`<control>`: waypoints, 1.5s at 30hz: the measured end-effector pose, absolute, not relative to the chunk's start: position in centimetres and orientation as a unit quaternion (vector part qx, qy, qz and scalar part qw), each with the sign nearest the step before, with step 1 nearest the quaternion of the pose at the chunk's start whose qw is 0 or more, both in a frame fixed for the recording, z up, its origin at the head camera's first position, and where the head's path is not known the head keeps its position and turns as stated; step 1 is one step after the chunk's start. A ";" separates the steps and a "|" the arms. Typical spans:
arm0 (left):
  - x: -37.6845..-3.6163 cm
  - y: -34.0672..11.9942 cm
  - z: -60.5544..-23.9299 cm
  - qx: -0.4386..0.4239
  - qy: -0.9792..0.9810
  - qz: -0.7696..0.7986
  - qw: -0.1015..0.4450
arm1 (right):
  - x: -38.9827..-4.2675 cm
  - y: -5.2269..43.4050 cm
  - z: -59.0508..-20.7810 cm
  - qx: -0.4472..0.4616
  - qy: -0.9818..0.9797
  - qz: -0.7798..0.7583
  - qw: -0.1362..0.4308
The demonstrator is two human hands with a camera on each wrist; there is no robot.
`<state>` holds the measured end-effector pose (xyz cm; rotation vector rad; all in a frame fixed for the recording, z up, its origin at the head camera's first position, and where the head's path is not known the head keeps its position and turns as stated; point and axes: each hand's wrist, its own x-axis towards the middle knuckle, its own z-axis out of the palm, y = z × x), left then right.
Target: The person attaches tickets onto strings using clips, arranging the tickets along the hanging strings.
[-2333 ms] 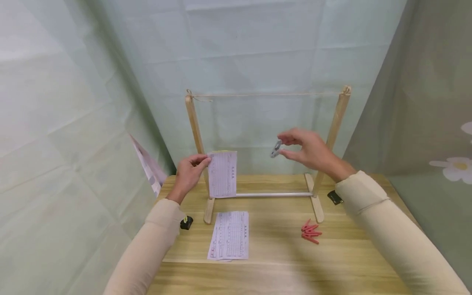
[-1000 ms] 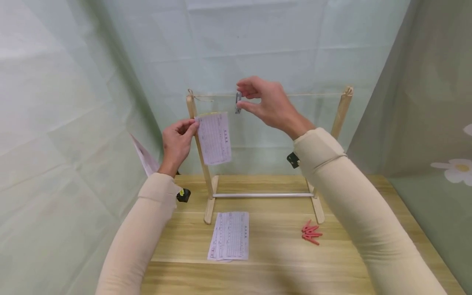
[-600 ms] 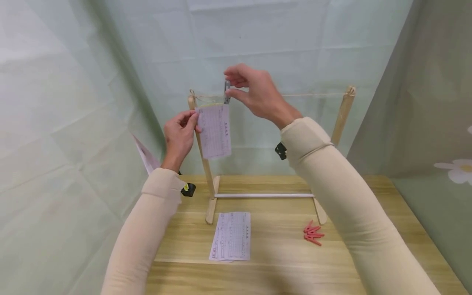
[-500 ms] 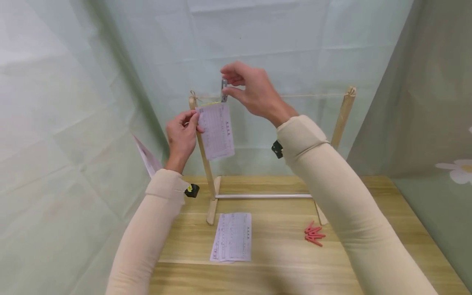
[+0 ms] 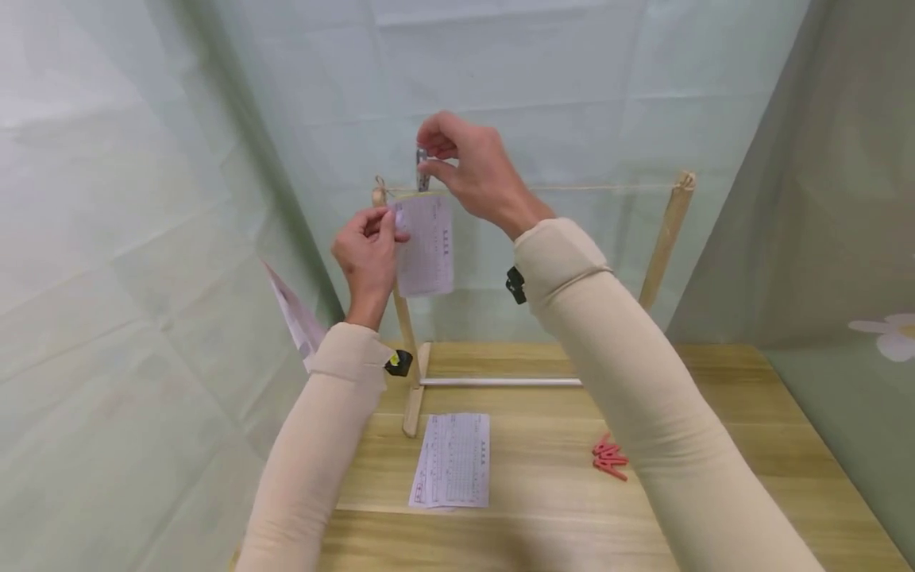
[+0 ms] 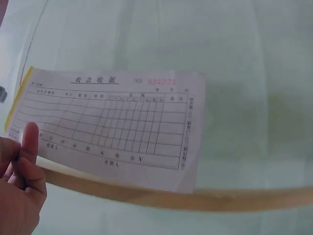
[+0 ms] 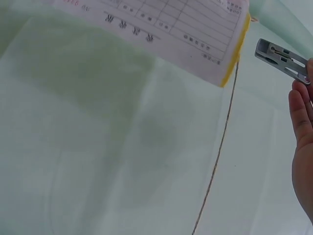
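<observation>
My left hand (image 5: 368, 250) pinches the left edge of a printed receipt slip (image 5: 427, 250) between thumb and finger. The slip hangs upright, its yellow-edged top (image 7: 235, 49) close to the string (image 7: 215, 169) of a wooden frame. Above it my right hand (image 5: 468, 163) pinches a grey clothespin (image 7: 282, 59) by one end. In the right wrist view the clothespin is apart from both slip and string, pointing toward the slip's top edge. The left wrist view shows the slip's printed table facing the camera and the left fingers (image 6: 30, 147) at its lower corner.
The frame's left post (image 5: 403, 326) stands behind the slip, its right post (image 5: 668, 238) farther off, with a white bar (image 5: 500, 382) low between them. More receipt slips (image 5: 457, 461) and several red clothespins (image 5: 609, 458) lie on the wooden table (image 5: 543, 492).
Both hands have risen from low in front of the frame to string height. The slip has come up with the left hand; the right hand has carried the clothespin left to above the slip.
</observation>
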<state>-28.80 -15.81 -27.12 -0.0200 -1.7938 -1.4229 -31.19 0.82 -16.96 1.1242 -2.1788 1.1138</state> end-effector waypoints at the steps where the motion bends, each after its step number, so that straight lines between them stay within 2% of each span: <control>1: -28.8 -15.6 -27.0 -0.003 -0.711 -0.570 0.413 | -31.2 0.7 -17.0 0.406 -0.789 0.404 0.222; 12: -28.6 -14.9 -26.7 0.045 -0.696 -0.579 0.421 | -31.4 0.1 -17.4 0.394 -0.793 0.406 0.224; 25: -28.4 -14.8 -26.0 0.079 -0.696 -0.612 0.367 | -31.8 0.1 -17.9 0.383 -0.815 0.373 0.225; 45: -28.6 -14.6 -25.8 0.046 -0.719 -0.588 0.368 | -31.8 0.1 -17.9 0.398 -0.809 0.358 0.243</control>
